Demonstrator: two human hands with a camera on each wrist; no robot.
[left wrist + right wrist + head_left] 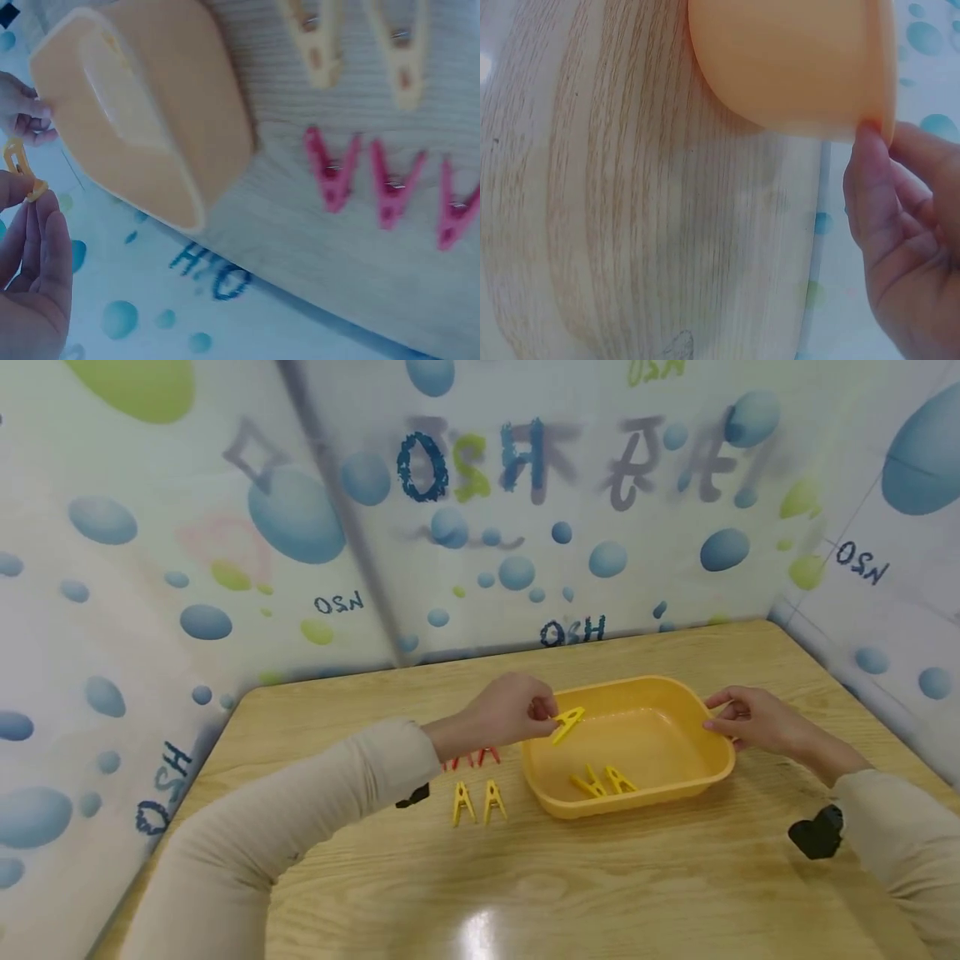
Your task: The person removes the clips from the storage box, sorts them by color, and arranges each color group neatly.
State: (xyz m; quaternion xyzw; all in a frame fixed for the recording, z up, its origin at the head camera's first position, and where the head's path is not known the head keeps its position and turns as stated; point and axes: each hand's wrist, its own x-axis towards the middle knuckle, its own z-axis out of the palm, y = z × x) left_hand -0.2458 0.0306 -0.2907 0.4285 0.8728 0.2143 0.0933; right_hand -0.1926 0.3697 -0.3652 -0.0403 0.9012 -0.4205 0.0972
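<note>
Over the left part of a yellow-orange plastic basin (645, 795), my left hand (517, 708) pinches a yellow clothespin (568, 723) between thumb and fingers. The same clothespin (18, 161) shows at the edge of the left wrist view. My right hand (757, 720) grips the basin's right rim, thumb and fingers on either side of it, as the right wrist view confirms. Inside the basin lie two yellow clothespins (619, 779) near its front wall. On the table left of the basin are two more yellow clothespins (463, 803), with red clothespins (393, 183) behind them, partly hidden by my left arm.
The wooden table (525, 877) backs onto a wall covering (480, 577) printed with blue and green drops and lettering. Its side edges run close to the wall covering at left and right. Dark objects (817, 833) show beneath both sleeves.
</note>
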